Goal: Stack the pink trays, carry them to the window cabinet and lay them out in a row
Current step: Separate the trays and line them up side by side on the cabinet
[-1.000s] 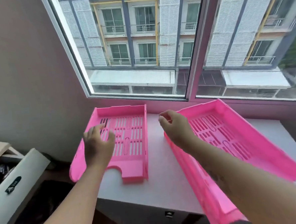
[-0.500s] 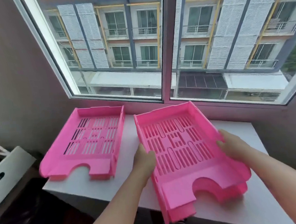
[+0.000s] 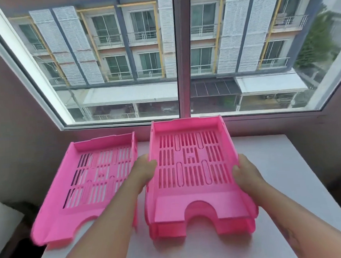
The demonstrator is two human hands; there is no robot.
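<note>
One pink slotted tray (image 3: 93, 185) lies flat on the left part of the white cabinet top (image 3: 278, 172), its front corner hanging past the edge. In the middle sits a stack of pink trays (image 3: 192, 167), squared to the window. My left hand (image 3: 143, 173) grips the upper tray's left wall. Opposite it, my right hand (image 3: 246, 174) grips the right wall. A second tray's front edge shows under the upper one.
The window (image 3: 177, 54) and its sill run just behind the trays. The cabinet top has bare white surface to the right of the stack. A white box (image 3: 3, 224) stands low at the far left, beside dark floor.
The stack has turned from skewed to square with the window and sits further onto the cabinet. Both hands, off it a second ago, now hold its side walls.
</note>
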